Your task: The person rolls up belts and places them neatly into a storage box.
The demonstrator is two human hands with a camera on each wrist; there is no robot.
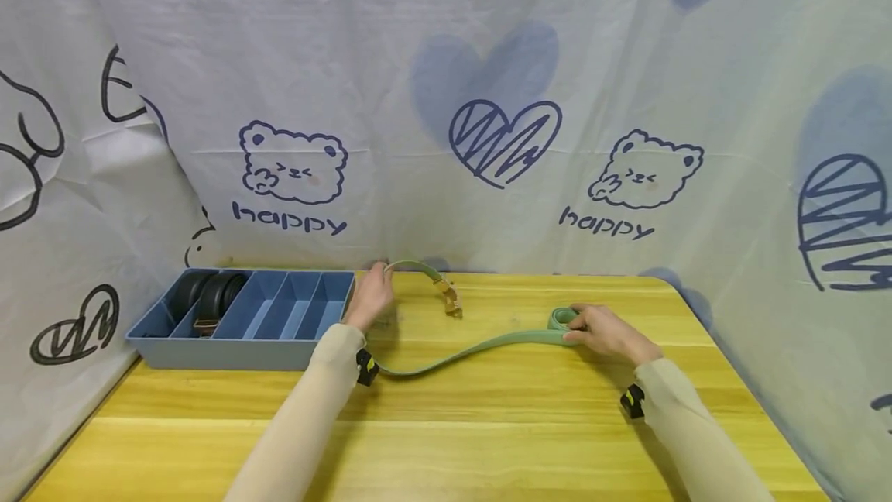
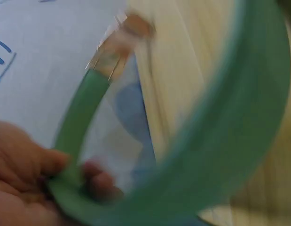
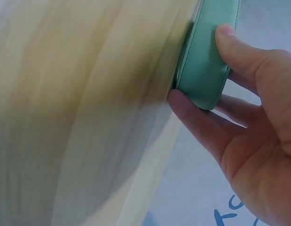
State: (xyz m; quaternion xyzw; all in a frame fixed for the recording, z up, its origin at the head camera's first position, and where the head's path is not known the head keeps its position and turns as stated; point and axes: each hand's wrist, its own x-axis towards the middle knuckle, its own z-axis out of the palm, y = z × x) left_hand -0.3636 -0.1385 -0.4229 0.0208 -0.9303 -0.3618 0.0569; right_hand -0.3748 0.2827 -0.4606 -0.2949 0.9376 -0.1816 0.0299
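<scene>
A green belt (image 1: 481, 347) stretches in a curve between both hands over the wooden table. Near its buckle end, my left hand (image 1: 374, 297) pinches the strap between thumb and fingers, beside the tray's right end. The gold-coloured buckle (image 1: 451, 297) hangs past that hand to the right, blurred in the left wrist view. At the strap's other end, my right hand (image 1: 608, 331) holds a small rolled coil (image 1: 561, 319) standing on its edge. In the right wrist view the thumb and fingers lie around the stitched green coil (image 3: 206, 61).
To the left stands a blue divided tray (image 1: 230, 353). Coiled black belts (image 1: 220, 293) fill its left compartments; several others on the right hold nothing. A white printed cloth (image 1: 390, 200) hangs behind the wooden table (image 1: 446, 440).
</scene>
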